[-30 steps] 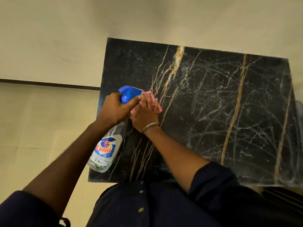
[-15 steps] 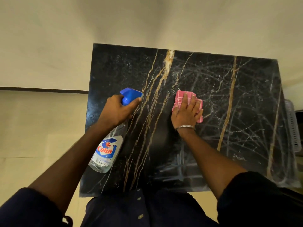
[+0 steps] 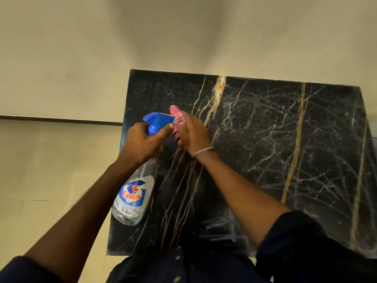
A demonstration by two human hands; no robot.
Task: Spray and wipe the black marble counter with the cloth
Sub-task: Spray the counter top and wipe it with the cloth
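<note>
1. Two hands meet over the left part of the counter. On my feed the left hand (image 3: 142,142) is wrapped round the neck of the spray bottle (image 3: 134,197), forefinger on its blue trigger head (image 3: 157,121).
2. I see the right hand (image 3: 191,133) turned on edge, holding the pink cloth (image 3: 177,115) on its palm side; blur hides how the thumb grips.
3. The cloth sits just beside the nozzle, facing it, and pokes out past the fingertips.
4. I see a thin bracelet (image 3: 203,151) on the right wrist.
5. The bottle's clear body tilts back toward the person, over the counter's left edge.
6. The black marble counter (image 3: 265,160), veined gold and white, lies under both hands, against a cream wall (image 3: 183,37).
7. Pale floor (image 3: 51,170) shows on the left.
</note>
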